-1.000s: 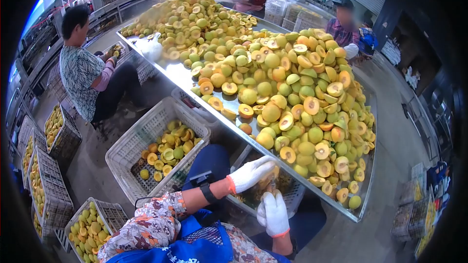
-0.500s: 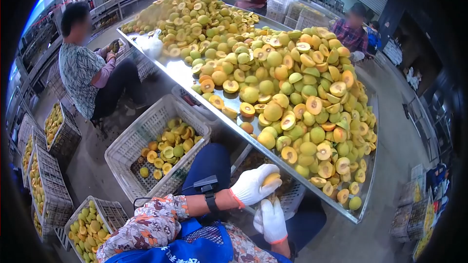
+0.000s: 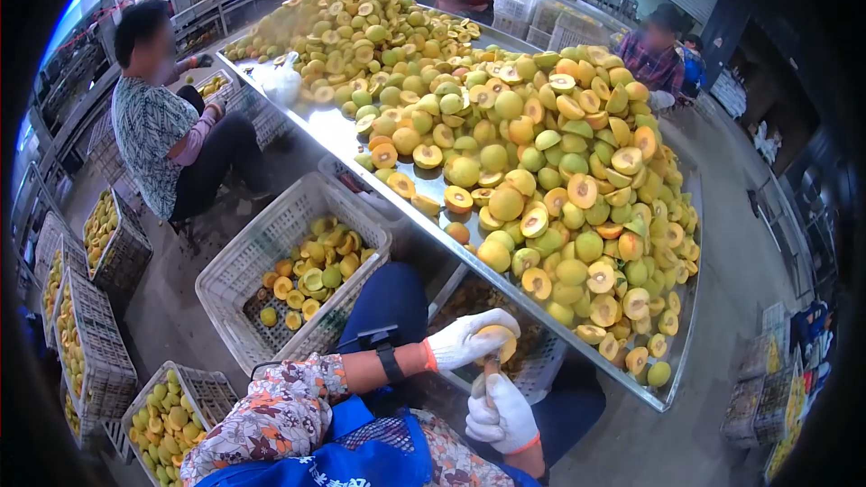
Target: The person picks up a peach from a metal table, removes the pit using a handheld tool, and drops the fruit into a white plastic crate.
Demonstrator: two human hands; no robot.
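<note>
My left hand (image 3: 462,341), in a white glove, is closed round a yellow peach half (image 3: 508,344) in front of the metal table's near edge. Just below it, my right hand (image 3: 507,417), also gloved in white, is closed on a small pitting tool (image 3: 491,370). The tool points up at the peach half, and its tip is hidden against the fruit. A large heap of halved peaches (image 3: 559,189), many with stones showing, covers much of the metal table (image 3: 320,137).
Left of my knees stands a grey crate (image 3: 236,257) partly filled with peach halves. Another crate (image 3: 541,370) sits below my hands, under the table edge. More filled crates (image 3: 86,343) line the left floor. A person (image 3: 149,117) sits at left; others work across the table.
My left hand has turned, bringing the peach half downward into view. My right hand has shifted slightly, and the tool now shows against the fruit. The person at left has reached out an arm.
</note>
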